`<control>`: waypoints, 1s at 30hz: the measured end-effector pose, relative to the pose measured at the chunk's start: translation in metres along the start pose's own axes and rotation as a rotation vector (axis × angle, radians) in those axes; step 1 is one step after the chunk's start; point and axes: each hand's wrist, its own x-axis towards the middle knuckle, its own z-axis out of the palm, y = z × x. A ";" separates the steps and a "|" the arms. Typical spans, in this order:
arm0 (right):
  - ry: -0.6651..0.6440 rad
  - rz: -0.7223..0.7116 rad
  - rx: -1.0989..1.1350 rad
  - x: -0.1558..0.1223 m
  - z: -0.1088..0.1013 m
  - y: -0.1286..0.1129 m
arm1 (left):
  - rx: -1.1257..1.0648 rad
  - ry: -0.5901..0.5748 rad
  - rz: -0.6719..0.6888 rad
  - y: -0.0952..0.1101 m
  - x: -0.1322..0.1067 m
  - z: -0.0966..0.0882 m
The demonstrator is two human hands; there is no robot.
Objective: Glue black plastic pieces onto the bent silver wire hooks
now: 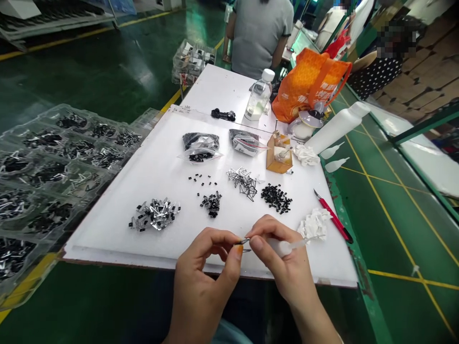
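Both my hands meet over the near edge of a white board [118,224]. My left hand [208,272] pinches a tiny metal part [244,241] between thumb and fingertips. My right hand [283,263] is closed round a small translucent dropper bottle [287,247], its tip touching that part. On the board lie a heap of clear and black finished pieces [156,213], a small pile of black bits [211,204], bent metal clips [243,180] and another pile of black parts [276,198]. A crumpled white tissue [314,224] lies just right of my right hand.
Clear plastic trays [46,172] full of parts stand at the left. A red-handled knife [333,216], two parts bags [201,145], a cardboard holder [278,154], white bottles [339,126], a water bottle [258,95] and an orange bag [308,83] are further back. A person in grey [260,33] sits beyond.
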 end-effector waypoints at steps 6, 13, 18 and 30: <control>0.042 -0.004 -0.007 0.000 0.000 0.000 | 0.041 -0.058 -0.037 -0.002 0.001 -0.004; -0.037 0.070 0.046 0.000 -0.008 0.009 | -0.066 -0.303 -0.185 -0.006 0.005 -0.014; 0.081 0.067 0.010 0.010 -0.025 0.024 | -0.248 -0.451 -0.351 -0.006 0.008 -0.017; 0.237 0.140 -0.861 0.037 -0.087 0.052 | -0.700 -0.628 -0.704 -0.001 0.011 -0.023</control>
